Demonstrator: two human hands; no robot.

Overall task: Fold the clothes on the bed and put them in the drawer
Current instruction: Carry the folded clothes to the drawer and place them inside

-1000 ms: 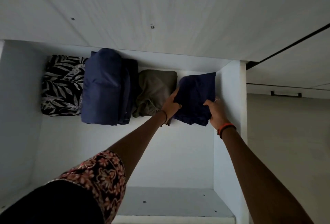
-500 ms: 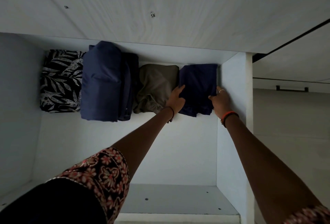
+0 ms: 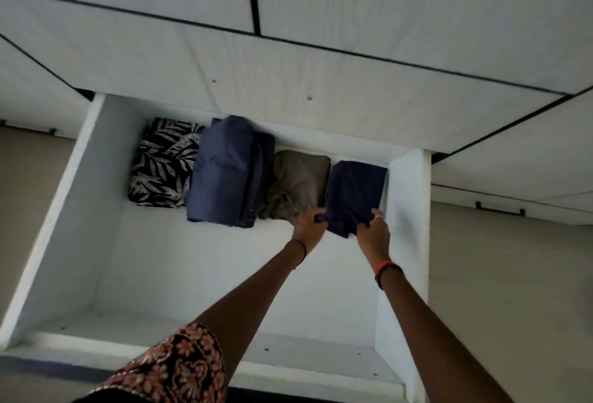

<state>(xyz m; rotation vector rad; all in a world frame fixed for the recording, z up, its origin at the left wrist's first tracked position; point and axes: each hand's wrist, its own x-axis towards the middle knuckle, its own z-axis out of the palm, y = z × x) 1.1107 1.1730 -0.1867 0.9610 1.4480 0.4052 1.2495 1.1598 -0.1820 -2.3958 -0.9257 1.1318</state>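
drawer [image 3: 405, 197] holds navy cloth [image 3: 354, 189]; left hand [image 3: 308, 226] pinches its corner, right hand [image 3: 373, 236] grips near edge.

1. Drawer [image 3: 80, 210]: white, pulled open, seen from above.
2. Leaf-print garment [image 3: 163, 165]: black and white, folded, leftmost in a row along the back wall.
3. Blue bundle [image 3: 221, 171]: folded, the largest, touching the leaf-print garment.
4. Olive garment [image 3: 298, 184]: folded, between the blue bundle and the navy garment.
5. Navy garment [image 3: 353, 194]: folded, rightmost, just beside the right wall.
6. Left hand [image 3: 308, 226]: grips the navy garment's near left corner; dark band on the wrist.
7. Right hand [image 3: 373, 232]: holds its near right edge; ring [image 3: 378, 217] on one finger, orange band [image 3: 385, 266] on the wrist.
8. Sleeve [image 3: 179, 367]: floral, on the left arm.
9. Handle [image 3: 500, 210]: dark, on a panel right of the drawer.
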